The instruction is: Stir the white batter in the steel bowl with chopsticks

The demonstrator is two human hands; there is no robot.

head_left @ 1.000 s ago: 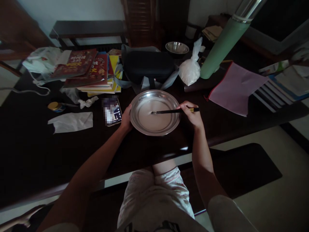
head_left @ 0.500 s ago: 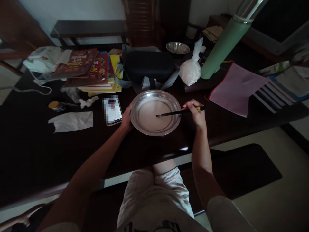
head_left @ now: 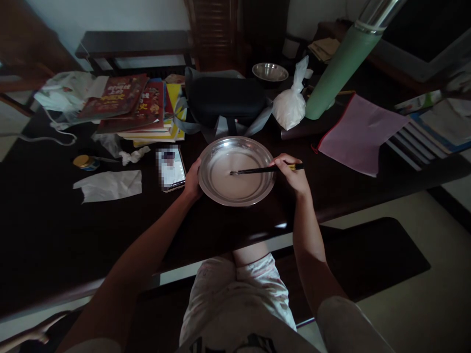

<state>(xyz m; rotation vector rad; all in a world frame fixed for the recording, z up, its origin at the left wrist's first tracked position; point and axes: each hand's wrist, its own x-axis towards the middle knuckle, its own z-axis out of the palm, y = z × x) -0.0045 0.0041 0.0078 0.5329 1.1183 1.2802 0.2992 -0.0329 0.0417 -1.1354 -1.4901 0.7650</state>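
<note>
Near the table's (head_left: 55, 235) front edge, a stiff, likely slippery metal basin (head_left: 215, 193) of pale liquid was gripped at its rim by the left hand (head_left: 192, 180), while chopsticks (head_left: 257, 170) were pinched in the right hand (head_left: 292, 174).

A round, shallow metal pan (head_left: 236, 170) sits flat on the dark table, holding pale liquid; dark chopsticks (head_left: 257, 170) (yellow-ended) lie nearly level, tips dipped in its middle.
</note>
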